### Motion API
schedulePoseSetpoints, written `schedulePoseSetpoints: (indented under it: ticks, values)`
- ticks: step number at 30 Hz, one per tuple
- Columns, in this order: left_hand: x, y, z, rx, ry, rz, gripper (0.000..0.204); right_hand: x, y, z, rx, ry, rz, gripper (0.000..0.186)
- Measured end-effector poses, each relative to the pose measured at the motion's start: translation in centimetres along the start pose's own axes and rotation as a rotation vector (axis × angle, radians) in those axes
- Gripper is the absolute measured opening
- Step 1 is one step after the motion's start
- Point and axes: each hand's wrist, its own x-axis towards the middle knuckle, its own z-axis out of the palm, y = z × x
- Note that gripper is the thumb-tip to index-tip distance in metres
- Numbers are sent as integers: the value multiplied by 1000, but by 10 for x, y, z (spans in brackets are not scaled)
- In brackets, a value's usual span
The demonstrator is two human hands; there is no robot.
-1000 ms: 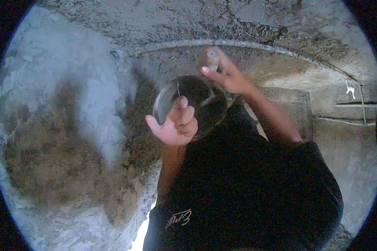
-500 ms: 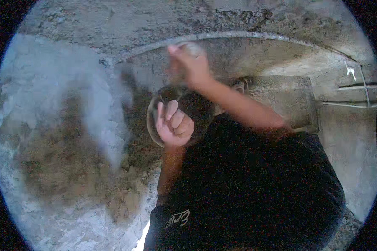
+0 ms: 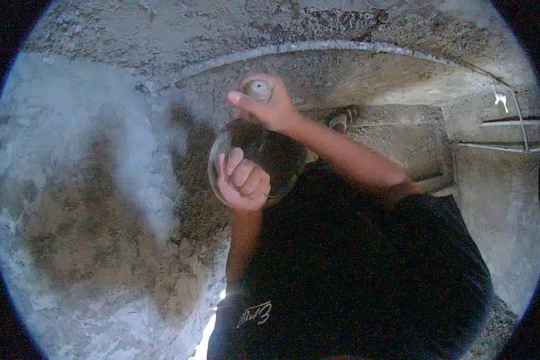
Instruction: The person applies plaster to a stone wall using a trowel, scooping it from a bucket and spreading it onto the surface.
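My left hand is closed on the near-left rim of a round bowl with a shiny edge. The inside of the bowl looks dark, and I cannot make out what it holds. Above the bowl, my right hand curls its fingers and thumb around a small round pale object with a dark dot at its middle. Only one end of that object shows, so its kind is unclear. My right forearm crosses over the far right side of the bowl.
A rough grey and whitish wall with brown stains fills the left. A pale pipe curves along the far side and bends down at the right. Past my right forearm, a sandalled foot rests by a concrete slab.
My right hand, blurred before, has come slightly lower and now shows the round end of what it holds. My left hand and the bowl have shifted only slightly.
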Motion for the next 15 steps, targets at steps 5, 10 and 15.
schedulePoseSetpoints:
  ticks: [5, 10, 15]
  values:
    - [7, 1, -1, -4, 32, -32, 32, -2, -13, -13, -212, -146, -133, 23]
    - [19, -3, -6, -7, 75, -81, 31, -4, -8, -19, 292, -39, -9, 23]
    - [21, -1, -7, 8, 69, -71, 32, -6, 12, -17, 155, -8, -66, 22]
